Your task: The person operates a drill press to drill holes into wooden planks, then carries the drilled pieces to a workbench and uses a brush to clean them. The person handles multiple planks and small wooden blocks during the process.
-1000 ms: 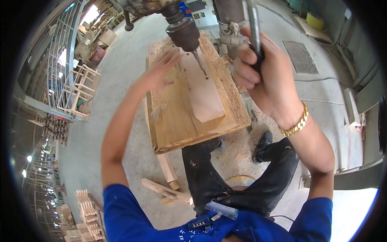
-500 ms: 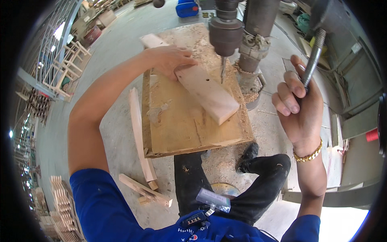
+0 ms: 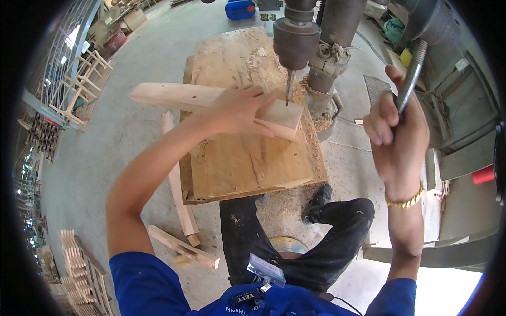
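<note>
My left hand is closed over a pale wooden piece, pressing it on a worn board worktable. The piece lies nearly crosswise, its left end jutting past the table edge. Two dark holes show in it left of my hand. Above its right end hangs a drill bit, held in the dark chuck of a drill press. The tip is at or just over the wood; I cannot tell if they touch. At the right, my right hand wraps round a threaded metal lever of the press.
Sawdust and chips lie around the press column and along the table's right edge. Long wooden offcuts lie on the floor to the left. A blue container stands beyond the table. Wooden frames and stacked wood stand farther left.
The wooden piece has swung from a diagonal to nearly crosswise, its right end now under the bit. My left hand moved down and right with it. My right hand stays on the lever.
</note>
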A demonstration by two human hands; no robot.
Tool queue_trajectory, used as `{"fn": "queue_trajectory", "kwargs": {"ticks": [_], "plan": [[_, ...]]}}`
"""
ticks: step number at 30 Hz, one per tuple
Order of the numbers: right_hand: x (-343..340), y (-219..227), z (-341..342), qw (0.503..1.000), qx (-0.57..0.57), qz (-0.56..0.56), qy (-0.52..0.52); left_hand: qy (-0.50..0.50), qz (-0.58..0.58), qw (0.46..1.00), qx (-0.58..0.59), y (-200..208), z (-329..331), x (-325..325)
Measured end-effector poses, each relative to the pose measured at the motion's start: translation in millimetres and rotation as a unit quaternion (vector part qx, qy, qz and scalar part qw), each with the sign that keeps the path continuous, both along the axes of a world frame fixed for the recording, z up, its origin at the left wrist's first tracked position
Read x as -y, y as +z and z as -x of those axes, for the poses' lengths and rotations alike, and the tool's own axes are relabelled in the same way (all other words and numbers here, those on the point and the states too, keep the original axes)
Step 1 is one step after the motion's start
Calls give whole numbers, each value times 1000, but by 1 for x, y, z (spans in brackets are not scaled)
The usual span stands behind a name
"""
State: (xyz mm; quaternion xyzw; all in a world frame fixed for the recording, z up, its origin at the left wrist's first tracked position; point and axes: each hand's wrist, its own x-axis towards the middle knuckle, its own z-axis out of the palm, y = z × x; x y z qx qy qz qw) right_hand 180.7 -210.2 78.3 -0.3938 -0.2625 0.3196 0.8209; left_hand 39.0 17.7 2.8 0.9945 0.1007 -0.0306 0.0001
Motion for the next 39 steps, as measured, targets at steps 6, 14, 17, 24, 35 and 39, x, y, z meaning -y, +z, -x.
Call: {"fn": "queue_trajectory", "kwargs": {"ticks": [6,14,17,24,35,39], "plan": [[3,9,8,1000,20,-8,6,10,1,1000,-6,3,3,-15],[-4,3,4,998,45,-34,22,8,-3,1000,19,-1,3,-14],[-8,0,1,996,86,-17,1,6,6,1000,22,0,7,-13],[-24,-19,-57,961,261,18,-94,-61,26,997,40,-2,26,22],[-30,-25,-63,953,291,4,-80,-49,56,996,42,3,29,88],[-26,-24,-62,954,283,19,-99,-11,72,997,31,1,21,114]]}}
